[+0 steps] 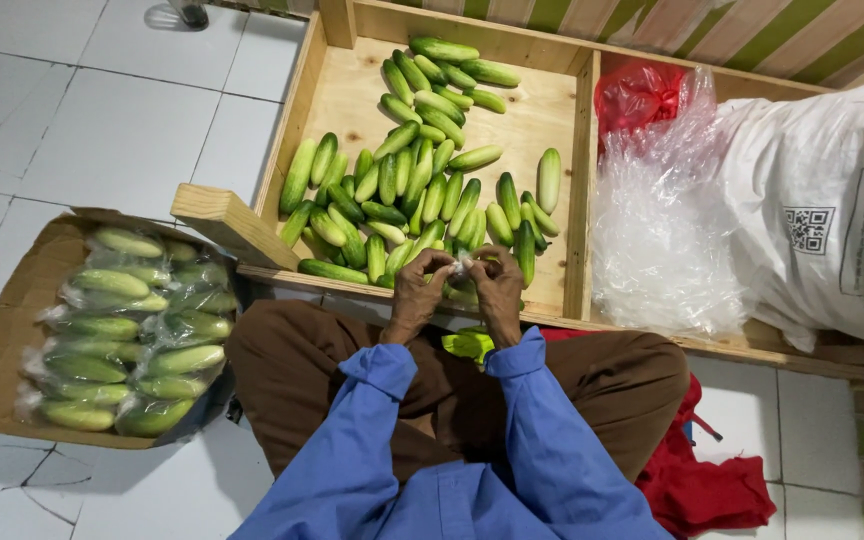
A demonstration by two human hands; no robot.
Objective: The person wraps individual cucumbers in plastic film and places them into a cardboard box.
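Blue sleeves (pixel 512 420) nearest camera, forearms converging over lap. Left hand (pixel 418 290) and right hand (pixel 497 285) close together, fingertips pinched on clear plastic bag (pixel 460 268), its neck gathered between them; green cucumber (pixel 469 343) hangs below hands, apparently inside bag. Step in hand, by judgement: closing bag mouth. Next move calls for firm twist or knot. Wooden crate (pixel 580 200) ahead holds loose cucumbers (pixel 422 190). Cardboard box (pixel 12 330) at left holds bagged cucumbers (pixel 132 340). Spare plastic bags (pixel 662 230) right; white sack (pixel 822 200) beyond.

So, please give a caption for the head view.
Both hands, left and right, pinch a clear bag above a crate of cucumbers.
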